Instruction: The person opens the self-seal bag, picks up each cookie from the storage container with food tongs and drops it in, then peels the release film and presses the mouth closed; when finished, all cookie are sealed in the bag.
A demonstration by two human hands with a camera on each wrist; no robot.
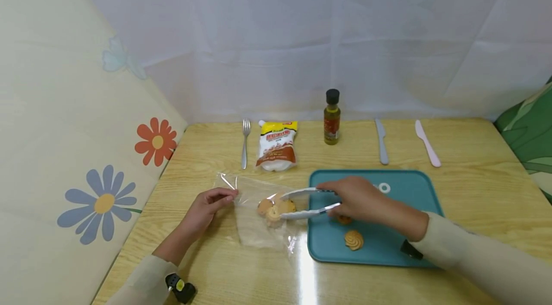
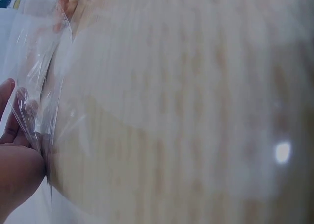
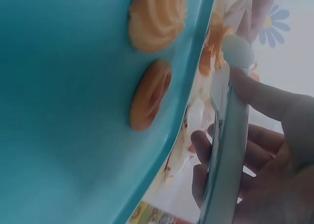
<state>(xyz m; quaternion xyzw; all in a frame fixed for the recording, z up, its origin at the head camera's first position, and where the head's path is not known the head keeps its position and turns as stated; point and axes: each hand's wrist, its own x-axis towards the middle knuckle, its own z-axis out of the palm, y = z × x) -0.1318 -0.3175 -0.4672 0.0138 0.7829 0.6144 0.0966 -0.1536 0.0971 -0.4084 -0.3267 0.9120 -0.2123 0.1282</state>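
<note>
The right hand [image 1: 360,198] grips metal tongs [image 1: 307,203] whose tips reach into a clear plastic bag [image 1: 258,214] holding cookies [image 1: 273,209] on the wooden table [image 1: 474,190], while the left hand [image 1: 210,203] pinches the bag's edge, beside a teal tray [image 1: 414,190] with two more cookies [image 1: 353,240].

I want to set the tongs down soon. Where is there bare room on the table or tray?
Free: the tray's far right part, and table right of it. Also bare wood before the bag, near edge. Crowded: the bag's mouth, where tongs, cookies and both hands meet.
</note>
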